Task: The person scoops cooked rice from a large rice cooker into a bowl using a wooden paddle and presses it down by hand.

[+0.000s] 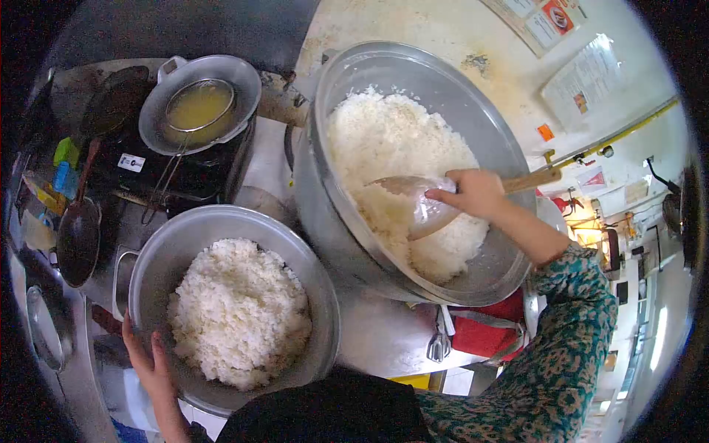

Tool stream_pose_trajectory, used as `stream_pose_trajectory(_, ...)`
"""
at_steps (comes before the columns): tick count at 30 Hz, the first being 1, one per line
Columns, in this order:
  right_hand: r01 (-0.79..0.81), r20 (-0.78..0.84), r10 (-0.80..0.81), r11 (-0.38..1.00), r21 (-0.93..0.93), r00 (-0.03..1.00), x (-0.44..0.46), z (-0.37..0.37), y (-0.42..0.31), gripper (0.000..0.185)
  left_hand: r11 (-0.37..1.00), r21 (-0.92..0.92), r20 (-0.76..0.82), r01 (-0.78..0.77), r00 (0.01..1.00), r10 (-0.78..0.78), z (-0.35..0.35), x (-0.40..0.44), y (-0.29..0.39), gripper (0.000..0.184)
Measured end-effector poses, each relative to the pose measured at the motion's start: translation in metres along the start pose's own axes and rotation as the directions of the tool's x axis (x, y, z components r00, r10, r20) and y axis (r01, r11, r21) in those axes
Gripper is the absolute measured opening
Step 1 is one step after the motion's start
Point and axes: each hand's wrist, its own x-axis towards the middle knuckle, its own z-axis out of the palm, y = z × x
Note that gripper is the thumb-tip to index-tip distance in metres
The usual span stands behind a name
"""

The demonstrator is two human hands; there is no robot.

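**Right hand with clear bowl in the rice of the large pot**

The right hand (473, 193) is closed, pinching the edge of a clear bowl (434, 214) between thumb and fingers. This bowl is inside the large pot (323, 148), against the white rice (391, 140). A wooden paddle (533, 180) lies across the pot; its handle comes out behind the hand, towards the rim.

The left hand (153, 369) is spread, and it touches the left side of the smaller pot (323, 295), in which there is a rice heap (240, 310). The smaller pot is just beside the large one.

Farther away, a wide pan (248, 83) with a strainer (198, 107) sits on the black stove (193, 176). A red cloth (480, 336) lies on the worktop (377, 332).
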Motion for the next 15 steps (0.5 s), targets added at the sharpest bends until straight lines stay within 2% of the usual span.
stream_pose_trajectory(1, -0.023, -0.032, 0.025, 0.998, 0.062, 0.999, -0.002, 0.010, 0.002, 0.066, 0.999, 0.030, -0.002, -0.022, 1.000, 0.022, -0.001, 0.000, 0.003, 0.056)
stream_pose_trajectory(2, -0.040, 0.017, 0.038, 0.995, 0.089, 0.999, -0.002, 0.015, 0.001, 0.068, 0.997, 0.064, -0.001, -0.048, 0.999, 0.048, -0.002, 0.001, 0.006, 0.056)
stream_pose_trajectory(5, -0.016, -0.022, 0.017, 0.997, 0.071, 1.000, -0.005, 0.024, 0.002, 0.068, 0.988, 0.149, 0.001, -0.038, 0.999, 0.038, -0.003, 0.004, -0.008, 0.057)
stream_pose_trajectory(6, 0.001, -0.043, 0.002, 0.996, 0.085, 0.999, -0.009, 0.023, 0.002, 0.068, 0.998, 0.056, 0.017, -0.002, 1.000, 0.001, -0.002, 0.004, -0.004, 0.058)
stream_pose_trajectory(9, -0.003, -0.046, 0.008, 0.994, 0.110, 0.999, -0.017, 0.017, 0.005, 0.066, 0.997, 0.054, -0.016, -0.050, 0.999, 0.051, -0.001, 0.004, -0.017, 0.059)
stream_pose_trajectory(10, 0.010, -0.054, -0.003, 0.992, 0.124, 0.999, -0.019, 0.011, 0.004, 0.066, 0.993, 0.114, 0.005, -0.036, 0.999, 0.036, -0.005, 0.002, -0.019, 0.058)
stream_pose_trajectory(12, 0.060, -0.123, -0.055, 0.997, 0.043, 0.991, -0.027, 0.001, 0.004, 0.063, 0.989, 0.146, 0.004, -0.033, 0.999, 0.032, -0.002, -0.001, 0.004, 0.058)
stream_pose_trajectory(15, 0.086, -0.136, -0.088, 0.996, -0.023, 0.987, -0.025, -0.003, 0.008, 0.060, 0.976, 0.207, 0.041, -0.072, 0.997, 0.065, -0.003, 0.001, 0.007, 0.058)
